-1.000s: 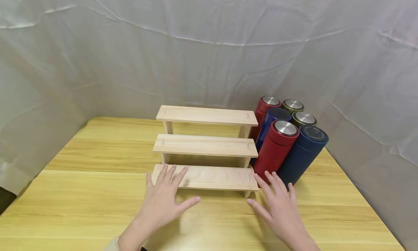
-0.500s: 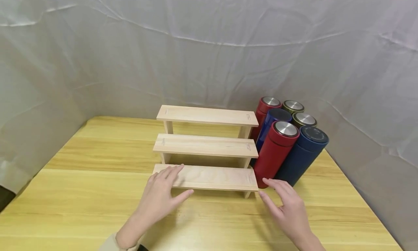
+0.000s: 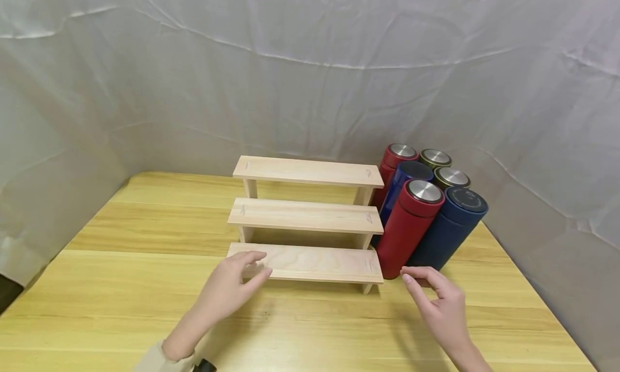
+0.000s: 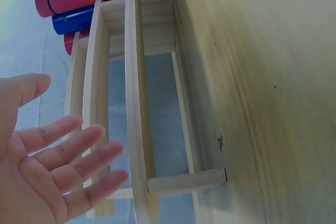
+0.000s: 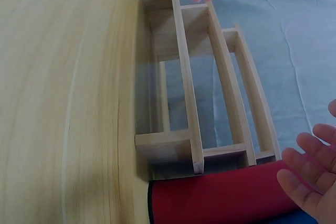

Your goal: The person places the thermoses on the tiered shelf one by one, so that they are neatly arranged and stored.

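A three-tier wooden rack [image 3: 305, 216] stands on the table with bare shelves. My left hand [image 3: 225, 286] hovers over the left end of its bottom shelf, fingers loosely bent and holding nothing; the left wrist view shows the same hand [image 4: 63, 166] with spread fingers. My right hand [image 3: 441, 302] is in front of the near red thermos [image 3: 409, 232], apart from it. Its fingers bend toward the thumb with nothing between them; in the right wrist view this hand [image 5: 315, 166] looks relaxed. Right of that thermos is a dark blue thermos [image 3: 450, 232].
Behind these two stand a shiny blue thermos [image 3: 399, 183], another red thermos [image 3: 389, 165] and two with olive rims, one olive-rimmed thermos [image 3: 451, 176] nearer. They crowd the rack's right side. A grey-white cloth [image 3: 310, 81] hangs around the wooden table [image 3: 145, 286].
Both hands have drawn back a little toward me and apart from each other. Their fingers, spread wide before, are now more bent. The rack and thermoses stay put.
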`<state>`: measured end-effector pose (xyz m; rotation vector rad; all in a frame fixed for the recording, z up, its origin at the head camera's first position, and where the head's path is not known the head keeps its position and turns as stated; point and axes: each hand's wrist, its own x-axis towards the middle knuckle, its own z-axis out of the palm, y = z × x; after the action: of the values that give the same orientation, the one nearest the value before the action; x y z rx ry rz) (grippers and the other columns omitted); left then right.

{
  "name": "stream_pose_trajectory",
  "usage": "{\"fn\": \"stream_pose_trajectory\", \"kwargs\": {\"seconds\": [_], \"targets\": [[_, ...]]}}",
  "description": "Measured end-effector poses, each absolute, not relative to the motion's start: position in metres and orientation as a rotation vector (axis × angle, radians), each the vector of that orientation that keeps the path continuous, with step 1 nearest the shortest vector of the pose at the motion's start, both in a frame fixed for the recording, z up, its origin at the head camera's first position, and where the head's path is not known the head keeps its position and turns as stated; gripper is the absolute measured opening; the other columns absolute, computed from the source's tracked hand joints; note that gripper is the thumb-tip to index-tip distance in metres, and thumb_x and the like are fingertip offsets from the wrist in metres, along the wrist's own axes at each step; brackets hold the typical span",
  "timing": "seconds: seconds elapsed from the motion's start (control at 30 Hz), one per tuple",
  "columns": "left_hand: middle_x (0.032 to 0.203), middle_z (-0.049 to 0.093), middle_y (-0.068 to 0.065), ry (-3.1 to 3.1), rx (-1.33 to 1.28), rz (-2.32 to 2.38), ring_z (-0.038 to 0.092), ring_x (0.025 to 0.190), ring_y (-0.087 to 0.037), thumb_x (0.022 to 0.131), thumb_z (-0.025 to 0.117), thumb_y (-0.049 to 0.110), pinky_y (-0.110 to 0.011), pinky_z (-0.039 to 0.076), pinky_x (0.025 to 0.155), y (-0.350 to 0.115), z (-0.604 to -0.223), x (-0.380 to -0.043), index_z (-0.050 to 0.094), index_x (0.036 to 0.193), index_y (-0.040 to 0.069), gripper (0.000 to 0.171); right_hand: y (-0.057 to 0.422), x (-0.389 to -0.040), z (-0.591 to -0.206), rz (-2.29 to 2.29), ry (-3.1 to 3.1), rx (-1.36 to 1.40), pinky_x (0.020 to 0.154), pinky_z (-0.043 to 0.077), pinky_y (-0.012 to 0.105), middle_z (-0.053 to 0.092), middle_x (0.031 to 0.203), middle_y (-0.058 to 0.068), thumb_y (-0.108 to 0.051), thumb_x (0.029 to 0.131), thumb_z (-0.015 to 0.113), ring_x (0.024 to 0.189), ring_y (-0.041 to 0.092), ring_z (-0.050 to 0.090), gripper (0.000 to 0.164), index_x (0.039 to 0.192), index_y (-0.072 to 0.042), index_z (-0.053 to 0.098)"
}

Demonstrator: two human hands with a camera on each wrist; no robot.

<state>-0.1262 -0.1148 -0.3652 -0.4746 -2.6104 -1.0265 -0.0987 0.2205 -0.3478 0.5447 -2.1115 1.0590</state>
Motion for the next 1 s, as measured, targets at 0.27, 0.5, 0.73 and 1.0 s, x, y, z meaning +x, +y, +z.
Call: {"fn": "stream_pose_trajectory", "kwargs": {"seconds": [0.27,0.5,0.73,1.0], "targets": [[0.101,0.062,-0.008,-2.568,-0.409,-1.294,0.059,0.085,-0.020,0.083,0.064,0.016,-0.028,0.053,0.066,-0.123,-0.364,-0.130,0.064,0.103,0.002,0.025,0.242,-0.108,-0.367,1.209,-2.069,0.514,0.060,0.045,0.010,0.066,0.082,0.003,0.013,0.073,0.062,0.072,0.005,0.059,0.018,0.087,0.002,0.067],[0.102,0.061,-0.012,-2.539,-0.372,-1.352,0.061,0.081,-0.023,0.083,0.064,0.017,-0.026,0.054,0.064,-0.132,-0.364,-0.134,0.064,0.102,0.002,0.025,0.290,-0.133,-0.422,1.210,-2.032,0.507,0.059,0.046,0.011,0.066,0.083,0.011,0.009,0.073,0.066,0.073,0.013,0.061,0.022,0.094,0.000,0.067],[0.107,0.059,-0.017,-2.518,-0.308,-1.354,0.060,0.085,-0.028,0.082,0.065,0.016,-0.030,0.054,0.066,-0.143,-0.366,-0.138,0.064,0.102,0.000,0.025,0.310,-0.136,-0.436,1.252,-1.999,0.466,0.057,0.047,0.013,0.065,0.085,0.018,0.013,0.072,0.066,0.073,0.018,0.061,0.025,0.095,0.005,0.065],[0.107,0.058,-0.018,-2.485,-0.234,-1.393,0.055,0.095,-0.031,0.081,0.066,0.011,-0.028,0.054,0.067,-0.157,-0.369,-0.148,0.063,0.102,-0.003,0.025,0.323,-0.132,-0.434,1.278,-1.970,0.432,0.059,0.048,0.013,0.064,0.088,0.020,0.014,0.071,0.066,0.076,0.017,0.062,0.025,0.095,0.008,0.064]]}}
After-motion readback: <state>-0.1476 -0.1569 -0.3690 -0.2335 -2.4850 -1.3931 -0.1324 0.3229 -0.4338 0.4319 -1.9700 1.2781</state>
